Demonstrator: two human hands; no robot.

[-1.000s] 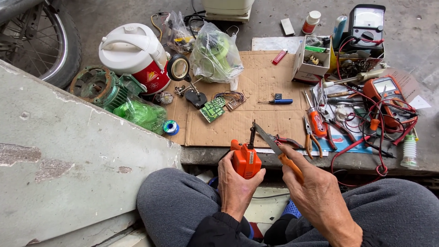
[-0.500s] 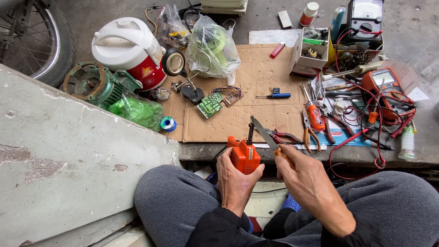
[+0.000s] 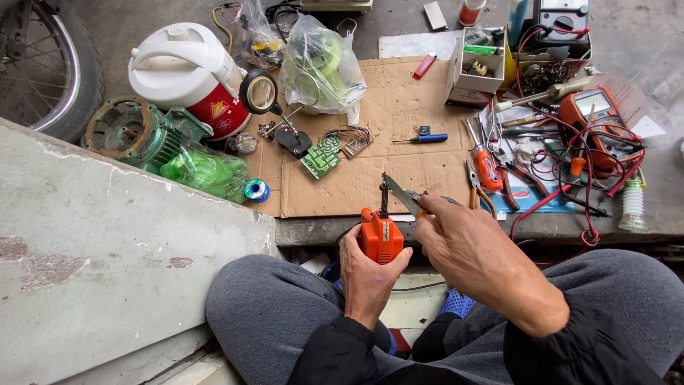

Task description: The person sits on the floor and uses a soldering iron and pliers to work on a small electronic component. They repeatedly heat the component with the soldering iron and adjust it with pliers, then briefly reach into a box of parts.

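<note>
**Pliers at the tip of the orange tool**

My left hand (image 3: 367, 274) grips the orange soldering gun (image 3: 380, 235) upright, just off the cardboard sheet's (image 3: 399, 107) near edge. My right hand (image 3: 470, 249) clasps the pliers (image 3: 402, 194), jaws at its black tip. If the jaws slip, I judge they could nick my left thumb.

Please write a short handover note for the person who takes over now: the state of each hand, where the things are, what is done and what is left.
Left hand: grip shut on the orange tool, held upright over the lap.
Right hand: grip shut on the pliers, whose tips are at the orange tool's black tip.
Green circuit board lies on the cardboard, untouched.
Done: both tools in hand.
Left: the pliers' work at the tip.
</note>
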